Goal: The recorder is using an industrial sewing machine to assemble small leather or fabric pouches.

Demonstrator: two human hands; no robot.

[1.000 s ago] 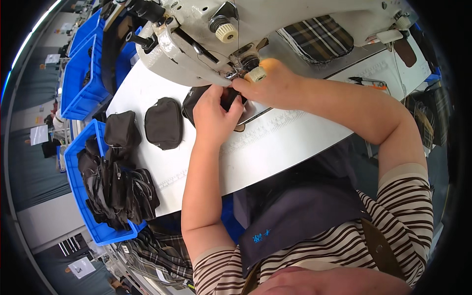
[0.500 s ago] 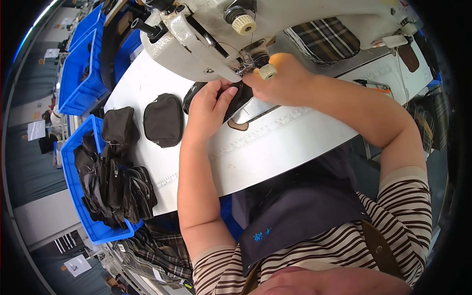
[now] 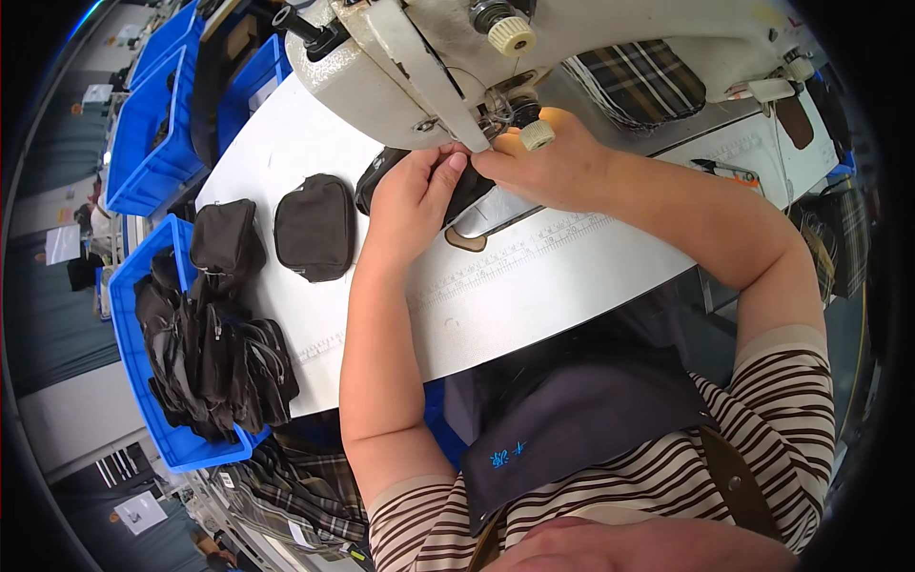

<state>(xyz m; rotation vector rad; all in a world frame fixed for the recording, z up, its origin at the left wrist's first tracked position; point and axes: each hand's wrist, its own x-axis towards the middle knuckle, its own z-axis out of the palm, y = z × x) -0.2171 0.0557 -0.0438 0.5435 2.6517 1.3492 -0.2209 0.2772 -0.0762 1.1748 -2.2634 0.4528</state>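
Note:
A white sewing machine (image 3: 362, 71) stands over a pale work table (image 3: 553, 286), its needle area partly hidden by knobs and fingers. Just below the needle, a black pouch (image 3: 381, 172) is pinched by my left hand (image 3: 415, 200), thumb upward and fingertips near the presser foot. My right hand (image 3: 548, 167) grips the same pouch from the right, fingers curled at the foot, partly hidden by the machine. Two dark zipped pouches lie left of my hands: a flat one (image 3: 313, 229) and a puffier one (image 3: 222, 238) at the rim of a blue bin.
The blue bin (image 3: 133, 343) holds several black pouches; more blue bins (image 3: 129, 181) stand at back left. Folded plaid fabric (image 3: 639, 81) sits under the machine's arm; orange-handled snips (image 3: 724, 173) lie at right. More plaid cloth (image 3: 295, 477) is below the bin.
My left hand has shifted slightly up toward the foot, with its thumb raised over the pouch. My right hand stays at the pouch. The whole view has shifted a little with my head.

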